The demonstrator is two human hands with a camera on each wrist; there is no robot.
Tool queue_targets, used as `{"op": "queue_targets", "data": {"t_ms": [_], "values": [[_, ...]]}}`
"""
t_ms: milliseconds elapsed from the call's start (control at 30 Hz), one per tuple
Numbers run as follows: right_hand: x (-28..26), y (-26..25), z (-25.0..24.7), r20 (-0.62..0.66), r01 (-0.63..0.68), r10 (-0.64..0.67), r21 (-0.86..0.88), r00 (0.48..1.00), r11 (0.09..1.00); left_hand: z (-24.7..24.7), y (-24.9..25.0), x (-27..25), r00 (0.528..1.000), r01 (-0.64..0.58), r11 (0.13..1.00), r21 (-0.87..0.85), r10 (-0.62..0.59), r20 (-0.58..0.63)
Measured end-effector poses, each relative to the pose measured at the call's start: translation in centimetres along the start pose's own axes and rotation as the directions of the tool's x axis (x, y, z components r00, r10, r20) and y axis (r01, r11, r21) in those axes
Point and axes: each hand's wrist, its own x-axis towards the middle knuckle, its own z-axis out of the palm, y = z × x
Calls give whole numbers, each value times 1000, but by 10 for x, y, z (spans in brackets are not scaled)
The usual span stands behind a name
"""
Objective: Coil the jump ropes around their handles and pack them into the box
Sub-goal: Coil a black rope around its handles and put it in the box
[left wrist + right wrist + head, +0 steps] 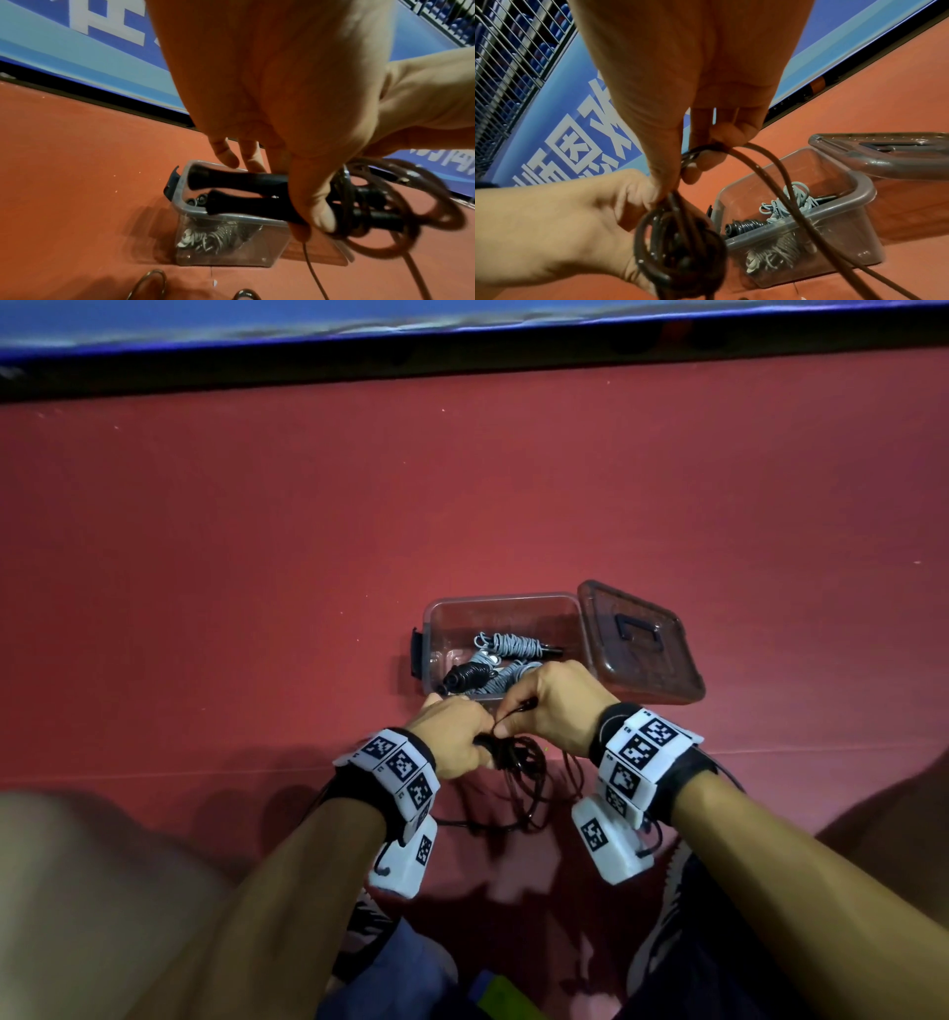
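1. My left hand (pixel 295 125) is clenching both black handles (pixel 244 182), just before the box (pixel 506 654).
2. My right hand (pixel 695 81) is pinching the brown rope (pixel 777 182), winding it.
3. Rope looking springy, light; gripping near the coil seems best.

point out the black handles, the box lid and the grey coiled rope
black handles (pixel 231 180), left wrist view, upper handle's shaft
box lid (pixel 642 644), head view, lid's flat top
grey coiled rope (pixel 513 645), head view, middle of the coils
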Motion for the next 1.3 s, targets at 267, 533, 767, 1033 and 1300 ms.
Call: {"op": "queue_targets", "data": {"t_ms": [267,533,767,1033,1300], "values": [[1,17,-3,-65,-91,110,252,992,963,-6,-11,-6,993,-109,769,-630,117,-29],[0,20,3,-86,-154,177,228,980,961,-9,-4,-8,990,-137,471,-871,41,-134],[-5,3,5,39,-166,164,46,986,985,-8,-2,-11,977,-118,412,-904,-117,-181],[-9,-2,8,144,-134,141,-58,979,989,-10,-5,-12,957,-91,502,-860,-195,-215],[-9,-7,1,152,-116,128,-85,980,990,-9,-11,-4,897,94,876,-473,-281,-341]]}}
